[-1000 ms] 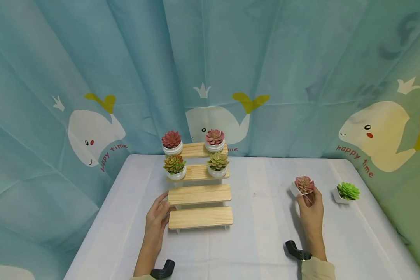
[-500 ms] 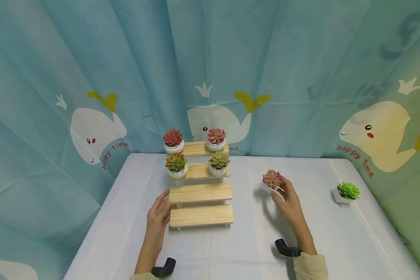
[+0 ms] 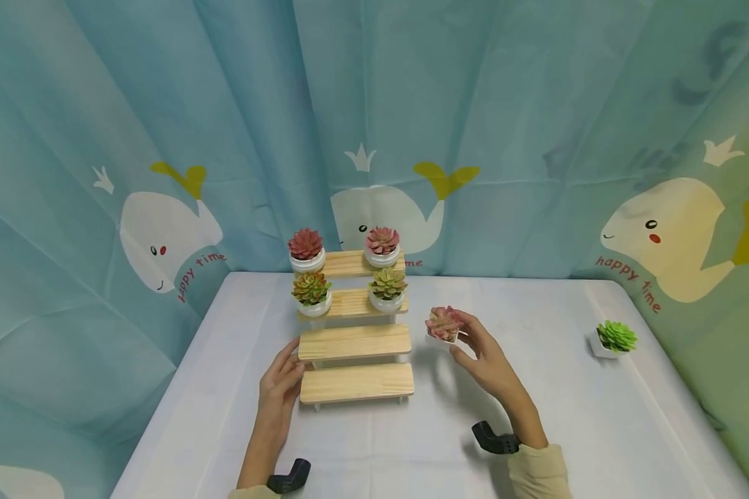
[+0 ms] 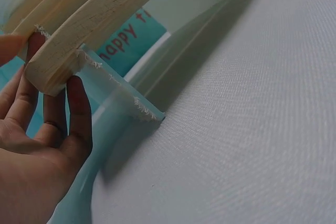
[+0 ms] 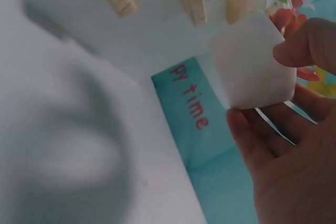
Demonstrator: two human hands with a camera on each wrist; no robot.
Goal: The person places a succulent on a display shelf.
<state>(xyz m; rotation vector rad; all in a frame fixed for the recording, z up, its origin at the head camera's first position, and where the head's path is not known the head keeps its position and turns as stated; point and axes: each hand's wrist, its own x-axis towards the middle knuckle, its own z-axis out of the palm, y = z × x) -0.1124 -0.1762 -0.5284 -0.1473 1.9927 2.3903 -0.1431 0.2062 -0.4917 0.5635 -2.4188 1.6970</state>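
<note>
My right hand [image 3: 489,360] pinches a small white square pot with a pink succulent [image 3: 443,323], held above the table just right of the stepped wooden stand [image 3: 356,382]. In the right wrist view the white pot [image 5: 254,61] sits between thumb and fingers. My left hand [image 3: 279,388] grips the left ends of the stand's lower boards; in the left wrist view its fingers [image 4: 79,95] curl under a board's end [image 4: 52,72]. On the top board stand a dark red succulent [image 3: 306,248] and a pink one [image 3: 382,246]. Below them are a red-green succulent [image 3: 312,293] and a pale green one [image 3: 388,287], all in round white pots.
A bright green succulent [image 3: 614,338] in a white square pot stands at the right of the white-covered table [image 3: 537,305]. Behind the table hangs a blue curtain [image 3: 250,125] with printed whales. The stand's two lower boards carry no pots.
My right hand has carried the pink succulent leftward from the table's right side to beside the stand. My left hand has kept its grip on the stand.
</note>
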